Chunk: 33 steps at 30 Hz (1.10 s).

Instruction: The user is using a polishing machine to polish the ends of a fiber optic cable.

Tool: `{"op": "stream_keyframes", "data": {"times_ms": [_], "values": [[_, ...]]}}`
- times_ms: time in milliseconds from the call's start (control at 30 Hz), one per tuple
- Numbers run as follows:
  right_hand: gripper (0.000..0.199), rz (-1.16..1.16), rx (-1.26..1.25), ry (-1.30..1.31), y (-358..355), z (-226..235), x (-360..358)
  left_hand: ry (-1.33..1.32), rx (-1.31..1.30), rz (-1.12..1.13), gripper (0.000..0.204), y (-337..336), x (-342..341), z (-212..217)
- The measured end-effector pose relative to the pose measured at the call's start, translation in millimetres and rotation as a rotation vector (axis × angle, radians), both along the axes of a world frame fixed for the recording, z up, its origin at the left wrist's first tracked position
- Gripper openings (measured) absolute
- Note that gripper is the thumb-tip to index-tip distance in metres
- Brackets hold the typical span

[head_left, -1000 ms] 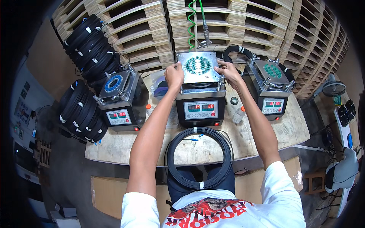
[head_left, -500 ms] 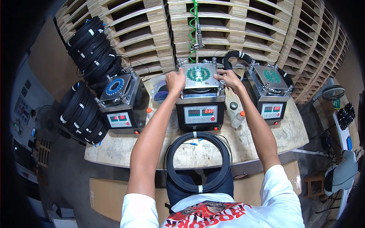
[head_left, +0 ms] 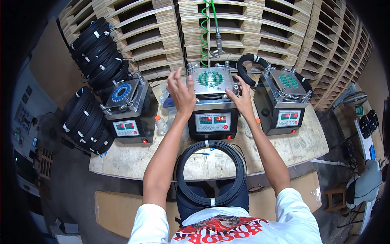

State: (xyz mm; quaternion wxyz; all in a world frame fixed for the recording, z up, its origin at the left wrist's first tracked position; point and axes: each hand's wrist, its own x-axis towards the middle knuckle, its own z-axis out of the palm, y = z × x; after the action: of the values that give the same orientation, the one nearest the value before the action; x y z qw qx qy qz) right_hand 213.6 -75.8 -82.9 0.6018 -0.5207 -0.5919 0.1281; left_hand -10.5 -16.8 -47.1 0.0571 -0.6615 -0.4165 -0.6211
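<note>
In front of me is the middle polishing machine (head_left: 213, 134), a black box with a lit display. On top lies a square metal fixture plate (head_left: 198, 84), its centre set with a ring of green connectors (head_left: 210, 79). My left hand (head_left: 181, 94) is raised at the plate's left front corner, fingers spread, holding nothing. On the other side my right hand (head_left: 242, 99) hovers near the right front clamp post (head_left: 235, 88), thumb and fingers apart and nothing in them. A coil of black cable (head_left: 189, 189) rests across my lap and the table edge.
A machine with blue connectors (head_left: 126, 118) stands left, another with green ones (head_left: 280, 105) right. Stacked black cable coils (head_left: 87, 122) rise far left. Orange-capped bottles (head_left: 161, 125) flank the middle machine. A green air hose (head_left: 214, 14) with a metal nozzle hangs before wooden pallets (head_left: 268, 24).
Both hands have come off the plate's sides, drawn back toward me and opened. The hanging nozzle has swung right. The middle display's left readout now shows brighter.
</note>
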Motion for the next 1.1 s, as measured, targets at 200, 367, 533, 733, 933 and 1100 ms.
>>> {"op": "stream_keyframes", "data": {"times_ms": [200,367,533,733,933,1100], "values": [[0.071,-0.093,0.035,-0.009,-1.7,10.7,-16.2,0.424,0.152,0.238,0.067,4.9,14.1,16.6],[0.072,-0.068,0.004,-0.106,15.9,18.3,4.2,0.374,-0.035,0.117,0.076,14.5,15.4,29.5],[0.047,0.093,-0.116,0.145,80.4,37.0,15.7,0.105,-0.455,-0.207,0.075,108.2,-9.2,16.4],[0.045,0.024,-0.192,-0.334,174.3,24.1,71.1,0.61,-0.688,-0.117,0.068,145.3,20.8,23.8],[0.043,-0.043,-0.276,-0.565,174.4,27.4,20.7,0.638,-0.769,-0.239,0.069,173.2,-9.8,14.1],[0.037,0.066,-0.133,-0.437,169.6,11.4,43.6,0.525,-0.779,-0.482,0.059,184.6,-7.9,-6.7]]}}
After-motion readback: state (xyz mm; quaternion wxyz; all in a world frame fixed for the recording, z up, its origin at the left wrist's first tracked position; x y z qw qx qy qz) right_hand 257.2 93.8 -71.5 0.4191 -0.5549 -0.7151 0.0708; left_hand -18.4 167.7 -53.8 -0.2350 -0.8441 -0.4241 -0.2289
